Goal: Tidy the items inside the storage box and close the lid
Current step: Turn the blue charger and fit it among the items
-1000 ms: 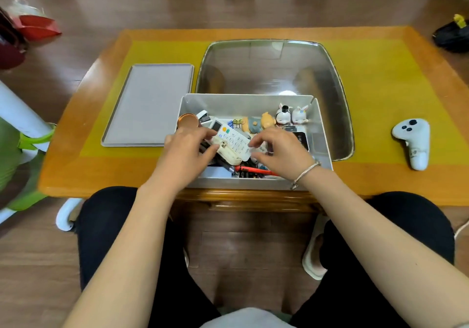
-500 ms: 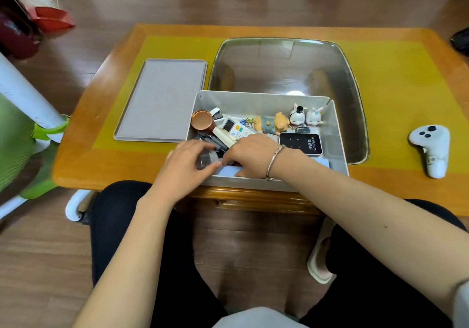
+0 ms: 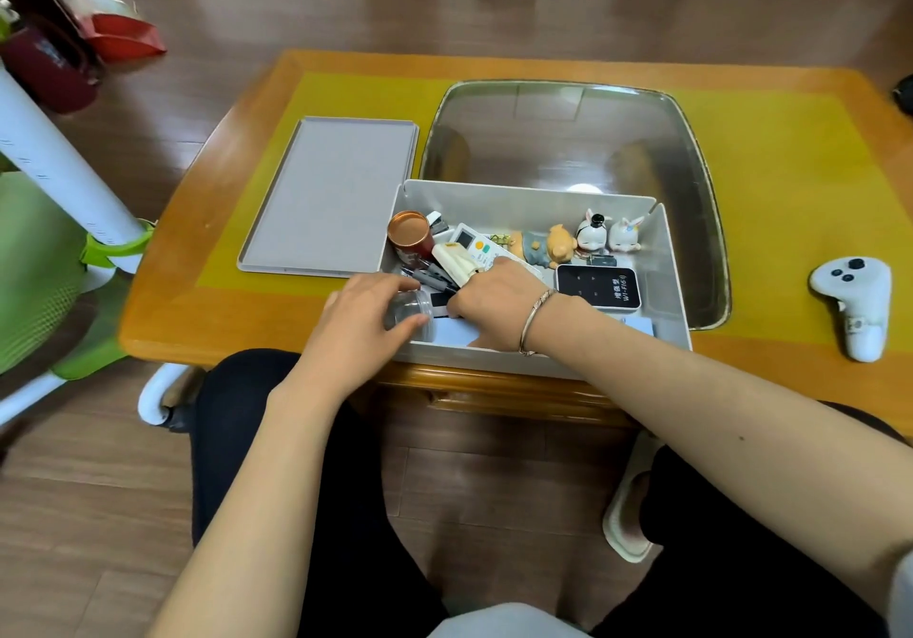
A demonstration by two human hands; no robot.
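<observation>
Your left hand [image 3: 363,324] curls around a little clear jar [image 3: 409,310] at the near left corner of the box [image 3: 668,262]. Your fingers and thumb wrap the jar, so it is held. Your right hand [image 3: 499,304] is low in the middle of the box, knuckles up. Its fingers are tucked under, so I cannot tell if it holds anything.

A second ago both your hands were on the white remote [image 3: 478,249]. Now you have let it go. It lies tilted by the pens [image 3: 431,276], and your left hand has taken the jar instead. Your right hand has moved left, so the black Wi-Fi gadget [image 3: 599,287] shows now. I think you are still sorting. The lid is not on yet.

The red cup [image 3: 409,237] stands in the far left corner, just beside the remote. The pig toy [image 3: 546,247] and the two bunny toys [image 3: 608,233] sit along the far wall. The left side of the box is crowded. The right side has more bare floor, so I think things could slide there.

The lid [image 3: 331,198] lies flat on the table [image 3: 197,272], just left of the box, with nothing on it. The box's near wall sits close to the table's edge, so push softly. A white controller [image 3: 853,305] lies well off to the right.
</observation>
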